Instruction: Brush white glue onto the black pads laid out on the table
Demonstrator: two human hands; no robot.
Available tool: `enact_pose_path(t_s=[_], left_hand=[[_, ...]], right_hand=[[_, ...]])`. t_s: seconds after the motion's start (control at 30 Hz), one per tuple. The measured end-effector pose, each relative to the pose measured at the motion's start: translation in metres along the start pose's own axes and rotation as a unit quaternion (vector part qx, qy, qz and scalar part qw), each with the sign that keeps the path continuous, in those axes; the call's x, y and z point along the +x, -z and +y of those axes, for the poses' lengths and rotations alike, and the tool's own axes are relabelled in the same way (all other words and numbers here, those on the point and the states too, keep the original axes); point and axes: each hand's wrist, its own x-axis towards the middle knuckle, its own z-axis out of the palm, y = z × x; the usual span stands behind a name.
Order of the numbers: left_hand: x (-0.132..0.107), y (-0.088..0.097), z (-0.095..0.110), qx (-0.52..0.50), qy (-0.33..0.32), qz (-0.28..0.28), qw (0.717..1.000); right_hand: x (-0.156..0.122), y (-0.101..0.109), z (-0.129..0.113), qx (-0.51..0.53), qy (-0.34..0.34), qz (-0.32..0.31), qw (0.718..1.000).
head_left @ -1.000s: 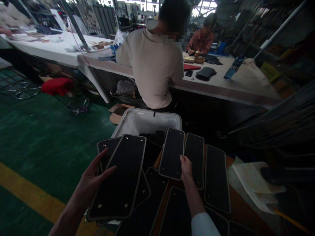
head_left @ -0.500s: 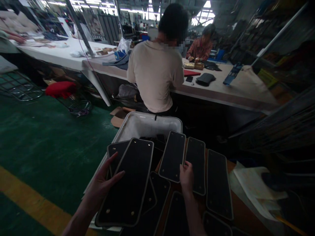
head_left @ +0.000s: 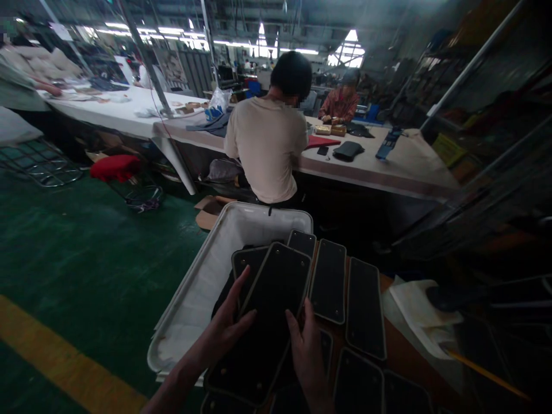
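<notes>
My left hand [head_left: 224, 333] holds a stack of black flat pads with pale edging [head_left: 267, 310], thumb on top and fingers under the left edge. My right hand [head_left: 307, 351] grips the right edge of the same stack, fingers curled over it. The stack hangs over the near end of a white plastic bin [head_left: 202, 299]. Several more black pads [head_left: 364, 307] lie in a row on a brown tabletop [head_left: 416, 368] to the right of my hands.
A person in a beige shirt [head_left: 267, 146] sits with their back to me at a long white workbench [head_left: 388, 161]. Another person in red [head_left: 340, 103] works across it. Green floor with a yellow stripe [head_left: 64, 362] lies left. A red stool [head_left: 114, 168] stands by the bench. Paper [head_left: 414, 310] lies right.
My right hand has left the single pad on the table and come onto the stack in my left hand. The stack has moved right, over the bin's near end. The view has tilted up.
</notes>
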Motion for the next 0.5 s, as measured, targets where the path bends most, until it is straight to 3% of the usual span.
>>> enact_pose_path(t_s=[0.1, 0.2, 0.37, 0.5], left_hand=[[-0.025, -0.013, 0.013, 0.027, -0.022, -0.027, 0.999], [-0.056, -0.039, 0.021, 0.048, -0.072, -0.059, 0.995], [-0.115, -0.118, 0.021, 0.050, -0.128, -0.066, 0.988], [-0.160, -0.189, 0.024, -0.034, -0.120, -0.091, 0.988]], right_hand=[[-0.022, 0.024, -0.001, -0.010, 0.036, -0.051, 0.998], [-0.053, 0.053, 0.000, 0.007, 0.063, -0.087, 0.994], [-0.122, 0.118, 0.006, 0.058, 0.075, -0.035, 0.995], [-0.174, 0.176, 0.016, 0.063, 0.073, 0.025, 0.995]])
